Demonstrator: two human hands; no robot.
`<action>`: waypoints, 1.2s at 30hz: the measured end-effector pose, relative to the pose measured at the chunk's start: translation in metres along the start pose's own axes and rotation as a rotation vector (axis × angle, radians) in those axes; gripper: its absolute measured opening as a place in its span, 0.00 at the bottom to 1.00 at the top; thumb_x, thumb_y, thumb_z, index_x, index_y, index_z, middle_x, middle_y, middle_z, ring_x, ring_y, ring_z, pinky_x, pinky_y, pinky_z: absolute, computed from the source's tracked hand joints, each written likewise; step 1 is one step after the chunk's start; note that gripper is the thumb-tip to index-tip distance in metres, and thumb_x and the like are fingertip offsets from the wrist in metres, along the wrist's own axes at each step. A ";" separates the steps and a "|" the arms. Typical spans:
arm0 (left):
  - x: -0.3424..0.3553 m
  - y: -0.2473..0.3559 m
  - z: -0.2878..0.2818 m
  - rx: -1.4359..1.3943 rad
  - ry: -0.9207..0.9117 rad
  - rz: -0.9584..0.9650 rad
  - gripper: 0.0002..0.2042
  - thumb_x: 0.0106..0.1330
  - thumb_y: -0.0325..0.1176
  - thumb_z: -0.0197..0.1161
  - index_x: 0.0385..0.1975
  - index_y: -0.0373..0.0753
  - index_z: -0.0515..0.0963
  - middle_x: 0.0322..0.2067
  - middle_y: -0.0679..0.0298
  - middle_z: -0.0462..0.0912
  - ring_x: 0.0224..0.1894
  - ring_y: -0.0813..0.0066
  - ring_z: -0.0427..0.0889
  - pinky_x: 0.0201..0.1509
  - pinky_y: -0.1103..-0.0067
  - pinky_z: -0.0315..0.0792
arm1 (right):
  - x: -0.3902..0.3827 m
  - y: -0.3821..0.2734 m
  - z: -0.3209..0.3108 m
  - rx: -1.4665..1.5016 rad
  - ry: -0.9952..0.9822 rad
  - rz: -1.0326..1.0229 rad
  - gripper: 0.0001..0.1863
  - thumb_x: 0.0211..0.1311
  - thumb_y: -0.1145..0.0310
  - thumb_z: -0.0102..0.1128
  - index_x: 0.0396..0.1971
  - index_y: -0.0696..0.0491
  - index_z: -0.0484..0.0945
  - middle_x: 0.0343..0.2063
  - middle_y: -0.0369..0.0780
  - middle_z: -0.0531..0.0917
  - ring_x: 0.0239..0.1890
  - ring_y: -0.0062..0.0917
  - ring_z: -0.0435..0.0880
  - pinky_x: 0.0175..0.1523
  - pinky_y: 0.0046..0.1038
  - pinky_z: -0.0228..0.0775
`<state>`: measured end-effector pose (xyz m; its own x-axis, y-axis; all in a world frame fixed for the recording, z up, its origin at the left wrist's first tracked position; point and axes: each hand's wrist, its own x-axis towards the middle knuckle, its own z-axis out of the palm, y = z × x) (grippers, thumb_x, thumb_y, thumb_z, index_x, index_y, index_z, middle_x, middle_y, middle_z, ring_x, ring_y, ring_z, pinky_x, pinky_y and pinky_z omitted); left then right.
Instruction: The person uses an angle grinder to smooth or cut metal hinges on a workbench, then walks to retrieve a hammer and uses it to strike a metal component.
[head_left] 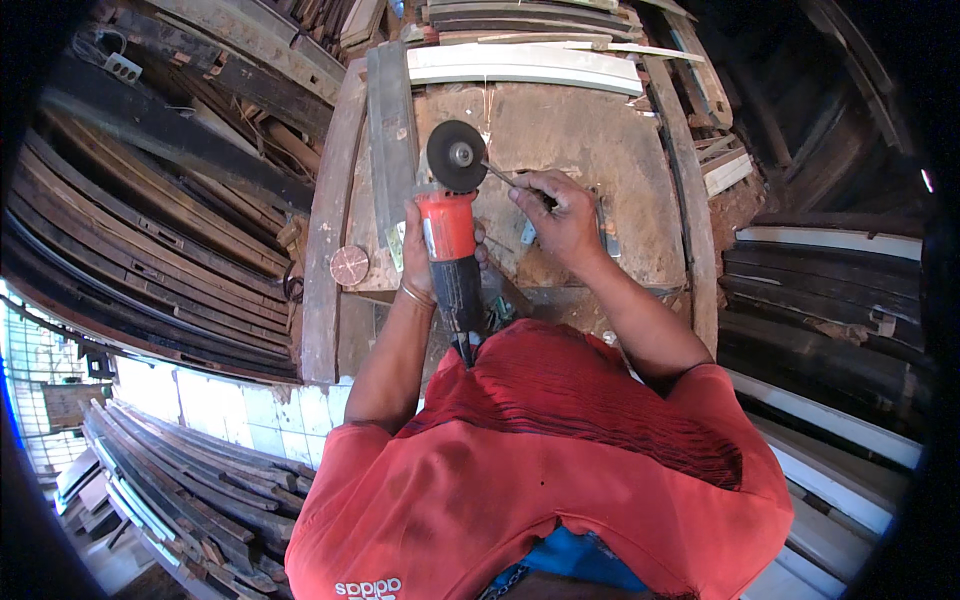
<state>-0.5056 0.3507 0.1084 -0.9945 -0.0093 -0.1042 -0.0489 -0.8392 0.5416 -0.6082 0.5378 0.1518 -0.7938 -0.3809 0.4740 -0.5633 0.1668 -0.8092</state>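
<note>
My left hand is wrapped round the red and black body of an angle grinder, which points away from me with its tail near my waist. Its dark round disc faces up at the far end. Between the thumb and fingers of my right hand is a thin metal rod, its tip touching the disc's right edge. Thin sparks streak away beyond that contact. My fingers under the grinder are partly hidden.
A worn wooden worktable lies under my hands. On it are a grey plank, a pale board along the far edge and a round slotted disc at left. Stacked timber lines both sides.
</note>
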 end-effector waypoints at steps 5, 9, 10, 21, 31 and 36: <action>-0.007 0.002 0.006 0.042 0.072 -0.005 0.45 0.62 0.78 0.38 0.62 0.42 0.68 0.29 0.56 0.79 0.24 0.59 0.80 0.28 0.66 0.76 | 0.001 -0.010 -0.003 -0.026 -0.012 -0.024 0.09 0.57 0.74 0.68 0.38 0.56 0.85 0.33 0.44 0.85 0.36 0.32 0.85 0.42 0.29 0.76; -0.006 0.001 -0.005 -0.034 -0.004 -0.018 0.44 0.63 0.77 0.40 0.61 0.40 0.69 0.33 0.54 0.81 0.27 0.60 0.82 0.30 0.66 0.78 | 0.002 -0.013 -0.006 -0.051 -0.041 -0.030 0.09 0.57 0.73 0.69 0.38 0.57 0.85 0.34 0.44 0.85 0.36 0.31 0.85 0.42 0.29 0.76; -0.007 0.001 -0.004 -0.077 -0.056 -0.010 0.43 0.64 0.75 0.41 0.59 0.39 0.70 0.36 0.53 0.82 0.31 0.61 0.84 0.32 0.67 0.81 | 0.002 -0.014 -0.008 -0.056 -0.063 -0.013 0.09 0.57 0.73 0.69 0.38 0.58 0.85 0.34 0.44 0.85 0.37 0.30 0.85 0.43 0.28 0.76; -0.021 0.002 0.016 -0.017 -0.003 0.009 0.46 0.62 0.77 0.40 0.62 0.39 0.68 0.34 0.55 0.81 0.28 0.62 0.82 0.29 0.67 0.78 | -0.006 -0.022 -0.005 -0.029 -0.013 -0.089 0.08 0.56 0.76 0.69 0.37 0.58 0.84 0.33 0.44 0.85 0.35 0.30 0.85 0.41 0.29 0.76; -0.032 0.002 0.011 -0.004 0.046 0.055 0.47 0.61 0.78 0.42 0.64 0.38 0.66 0.29 0.57 0.80 0.22 0.63 0.78 0.25 0.68 0.74 | -0.016 -0.031 -0.008 -0.020 -0.025 -0.144 0.09 0.56 0.76 0.68 0.38 0.59 0.82 0.31 0.42 0.83 0.34 0.27 0.84 0.40 0.27 0.75; -0.034 0.002 0.009 -0.005 0.040 0.056 0.46 0.62 0.77 0.42 0.63 0.38 0.67 0.29 0.56 0.80 0.22 0.62 0.78 0.25 0.68 0.75 | -0.016 -0.034 0.000 0.028 -0.029 -0.061 0.09 0.57 0.75 0.69 0.38 0.59 0.82 0.32 0.42 0.83 0.33 0.26 0.82 0.40 0.27 0.74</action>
<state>-0.4726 0.3544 0.1201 -0.9912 -0.0782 -0.1071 0.0075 -0.8397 0.5430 -0.5767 0.5377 0.1713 -0.7508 -0.4163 0.5128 -0.6036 0.1175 -0.7886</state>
